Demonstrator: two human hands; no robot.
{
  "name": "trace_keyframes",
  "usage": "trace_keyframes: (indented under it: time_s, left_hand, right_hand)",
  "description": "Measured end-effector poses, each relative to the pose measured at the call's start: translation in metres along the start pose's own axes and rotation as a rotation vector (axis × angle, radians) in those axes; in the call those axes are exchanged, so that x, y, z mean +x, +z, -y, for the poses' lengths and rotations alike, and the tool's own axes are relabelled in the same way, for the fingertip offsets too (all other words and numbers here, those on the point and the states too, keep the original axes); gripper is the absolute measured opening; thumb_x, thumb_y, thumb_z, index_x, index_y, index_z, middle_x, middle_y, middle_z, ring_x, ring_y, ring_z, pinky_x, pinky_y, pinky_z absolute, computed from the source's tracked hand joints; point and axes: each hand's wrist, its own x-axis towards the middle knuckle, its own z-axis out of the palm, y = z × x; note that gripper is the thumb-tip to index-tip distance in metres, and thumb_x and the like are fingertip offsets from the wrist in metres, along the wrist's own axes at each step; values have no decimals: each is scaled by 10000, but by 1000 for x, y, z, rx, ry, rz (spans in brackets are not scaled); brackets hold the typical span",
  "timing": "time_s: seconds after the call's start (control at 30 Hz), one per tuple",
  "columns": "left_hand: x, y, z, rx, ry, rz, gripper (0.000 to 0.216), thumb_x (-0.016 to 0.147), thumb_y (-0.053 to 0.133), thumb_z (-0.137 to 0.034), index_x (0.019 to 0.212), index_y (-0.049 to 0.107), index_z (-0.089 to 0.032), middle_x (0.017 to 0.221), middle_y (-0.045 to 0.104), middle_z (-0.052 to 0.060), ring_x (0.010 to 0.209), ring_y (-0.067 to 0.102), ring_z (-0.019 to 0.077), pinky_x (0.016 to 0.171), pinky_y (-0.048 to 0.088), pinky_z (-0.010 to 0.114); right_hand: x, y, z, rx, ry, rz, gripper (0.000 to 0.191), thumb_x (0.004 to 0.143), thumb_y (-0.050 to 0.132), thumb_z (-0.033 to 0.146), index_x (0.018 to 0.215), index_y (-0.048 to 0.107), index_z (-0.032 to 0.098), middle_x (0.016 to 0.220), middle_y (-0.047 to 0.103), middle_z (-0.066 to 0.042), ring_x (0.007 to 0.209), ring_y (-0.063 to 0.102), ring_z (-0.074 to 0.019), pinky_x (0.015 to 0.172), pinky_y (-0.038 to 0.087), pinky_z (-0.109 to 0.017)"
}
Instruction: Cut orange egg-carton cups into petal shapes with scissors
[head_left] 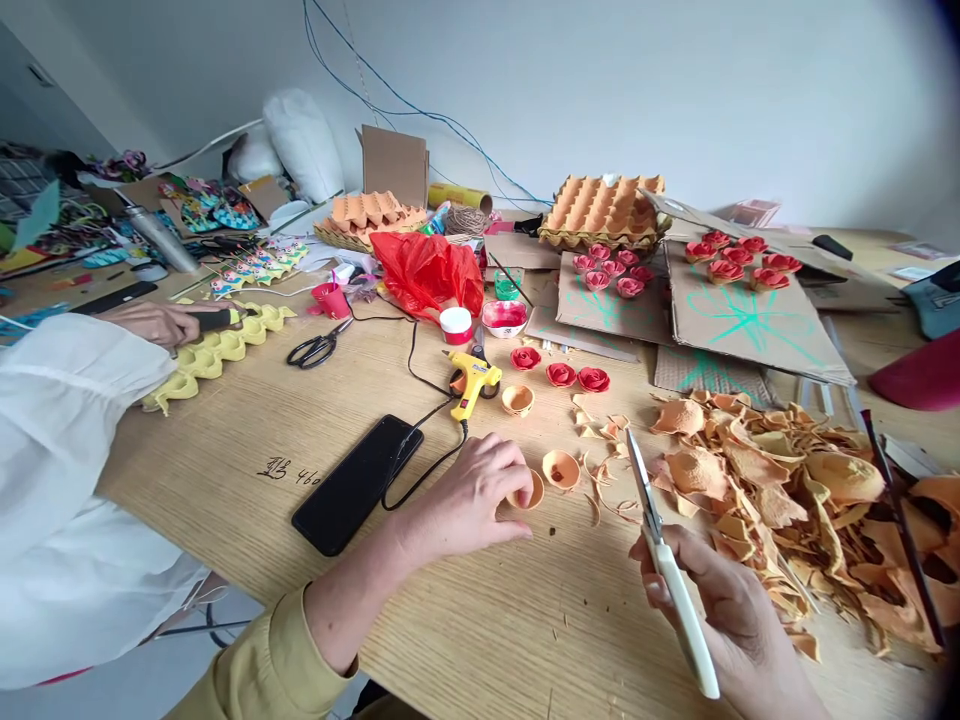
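My left hand (480, 492) rests over the table with its fingers curled round a small orange egg-carton cup (534, 490), which they partly hide. Just right of it sits a second orange cup (561, 470) with a dark spot inside, and a third cup (517, 400) stands farther back. In my right hand (727, 610) is a pair of scissors (651, 500) with white handles, the blades together and pointing away from me. Thin trimmed strips (600, 490) of orange carton lie between the hands and the large scrap pile (780, 490).
A yellow glue gun (472, 382) with its cord and a black phone (356, 485) lie left of centre. Behind are red paper-pulp roses (561, 374), a red paint bowl (504, 318) and cardboard sheets (750, 320). At left, a co-worker's hand (161, 322) is over a yellow egg carton (217, 352).
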Motion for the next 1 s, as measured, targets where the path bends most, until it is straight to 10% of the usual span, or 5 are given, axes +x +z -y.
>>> trace_keyframes:
  time_s: [0.47,1.0]
  left_hand:
    - [-3,-11,15,-31,-106,-36,640,675,870,-362,1228,571,-241,1187,593,62,1173,498,277,1036,387,451]
    - [2,0,9,3,-128,-39,509,678,869,-372,1098,630,-213,1152,599,67,1118,501,276,1000,399,450]
  right_hand:
    - [-6,-2,-4,55,36,-18,342,976,484,510,835,630,234,738,654,-26,697,648,-193,564,524,-254]
    - [-1,3,-1,18,-5,31,277,972,485,417,801,595,230,768,622,-3,624,596,-141,553,498,-222]
